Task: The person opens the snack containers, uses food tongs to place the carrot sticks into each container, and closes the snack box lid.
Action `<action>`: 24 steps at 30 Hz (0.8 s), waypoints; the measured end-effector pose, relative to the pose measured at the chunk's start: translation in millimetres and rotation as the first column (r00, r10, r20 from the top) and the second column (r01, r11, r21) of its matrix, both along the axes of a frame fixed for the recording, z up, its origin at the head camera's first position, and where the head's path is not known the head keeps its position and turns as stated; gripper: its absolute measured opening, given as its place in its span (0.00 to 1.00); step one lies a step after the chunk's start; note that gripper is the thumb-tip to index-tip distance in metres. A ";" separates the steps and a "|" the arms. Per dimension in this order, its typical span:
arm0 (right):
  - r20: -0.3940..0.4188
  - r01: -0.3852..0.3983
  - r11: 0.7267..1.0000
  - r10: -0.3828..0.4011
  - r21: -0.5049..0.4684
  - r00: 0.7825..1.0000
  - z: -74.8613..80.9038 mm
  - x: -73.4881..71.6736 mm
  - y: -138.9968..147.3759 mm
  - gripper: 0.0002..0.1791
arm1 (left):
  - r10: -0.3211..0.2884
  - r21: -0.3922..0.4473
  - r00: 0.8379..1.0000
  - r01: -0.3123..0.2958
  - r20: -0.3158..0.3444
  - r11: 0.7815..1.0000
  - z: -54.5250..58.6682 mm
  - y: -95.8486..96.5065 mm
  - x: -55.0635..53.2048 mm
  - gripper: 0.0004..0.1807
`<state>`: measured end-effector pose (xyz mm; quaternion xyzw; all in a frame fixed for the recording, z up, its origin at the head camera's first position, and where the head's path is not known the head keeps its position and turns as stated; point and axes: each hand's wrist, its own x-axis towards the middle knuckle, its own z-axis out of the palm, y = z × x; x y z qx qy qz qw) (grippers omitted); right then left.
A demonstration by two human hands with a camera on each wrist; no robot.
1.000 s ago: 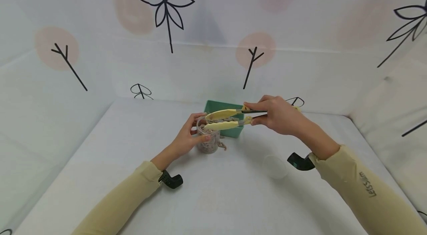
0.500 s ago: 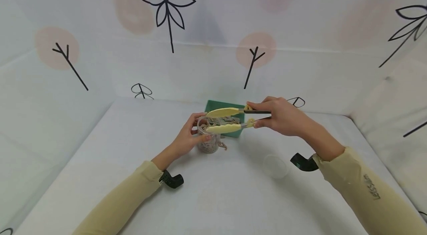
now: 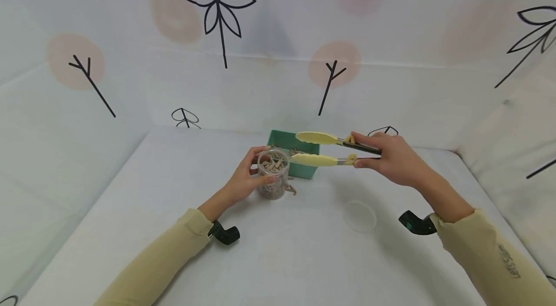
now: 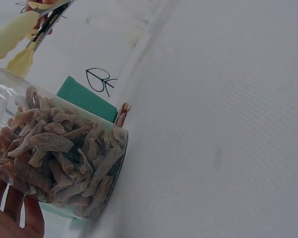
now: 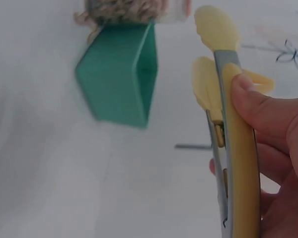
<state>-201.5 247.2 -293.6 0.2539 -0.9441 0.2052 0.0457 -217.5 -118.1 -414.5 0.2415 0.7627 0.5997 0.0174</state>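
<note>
My left hand grips a clear jar standing on the white table, fingers round its far side and thumb along the near side. Brownish dried strips fill much of the jar in the left wrist view. My right hand holds yellow-tipped tongs by their handles. The tongs' tips are spread apart, with nothing between them, over the green box behind the jar. More dried strips show inside this box. In the right wrist view the thumb presses along a yellow handle.
A few loose strips lie against the jar's right side. A clear round lid is flat on the table to the right. White cloth walls with plant drawings rise behind and at both sides.
My right hand has drawn the tongs to the right, away from the jar's mouth, uncovering it. The left hand and jar have stayed put.
</note>
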 end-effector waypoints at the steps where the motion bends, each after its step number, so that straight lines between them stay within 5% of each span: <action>1: 0.000 0.026 1.000 -0.026 -0.005 1.000 -6.0 0.8 7.7 0.39 | -0.001 0.005 1.000 0.001 -0.001 1.000 -0.1 -0.2 0.1 0.39; 6: 0.015 0.168 0.985 -0.168 -0.033 0.986 -44.4 7.7 47.4 0.41 | -0.001 0.008 1.000 0.001 -0.005 1.000 0.5 -0.8 1.2 0.39; 15: 0.076 0.387 0.917 -0.381 -0.095 0.922 -110.7 19.2 101.8 0.44 | -0.011 0.022 1.000 0.012 -0.025 1.000 -0.4 0.2 -0.8 0.39; 24: 0.195 0.454 0.877 -0.422 -0.161 0.885 -136.8 20.3 117.6 0.48 | -0.010 0.015 1.000 0.010 -0.013 1.000 0.9 -0.5 0.0 0.39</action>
